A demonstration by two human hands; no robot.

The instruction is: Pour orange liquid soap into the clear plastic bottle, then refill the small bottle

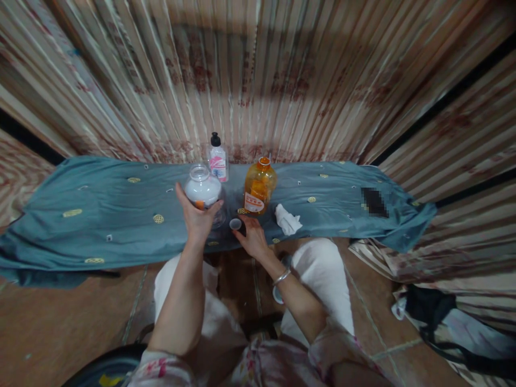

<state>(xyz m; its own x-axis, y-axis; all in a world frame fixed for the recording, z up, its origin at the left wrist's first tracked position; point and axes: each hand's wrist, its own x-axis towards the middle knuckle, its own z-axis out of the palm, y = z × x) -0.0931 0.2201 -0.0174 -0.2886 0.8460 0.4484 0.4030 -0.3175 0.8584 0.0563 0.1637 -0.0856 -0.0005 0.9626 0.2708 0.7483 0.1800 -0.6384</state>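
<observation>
My left hand is wrapped round a clear, round-shouldered bottle with whitish contents and an uncapped neck. An orange patch shows on its side, and its lower part is partly hidden by my hand. Between the thumb and fingers of my right hand is a small white cap, just above the cloth. Beyond that hand stands an amber bottle with orange liquid and a pale label, its neck uncapped. Behind the clear bottle is a pump bottle with a black top and a pink label.
A crumpled white tissue lies right of the amber bottle. The narrow table has a blue-green patterned cloth. A dark pixelated item lies at its right end. Patterned curtains hang behind, and a black bag sits low at right.
</observation>
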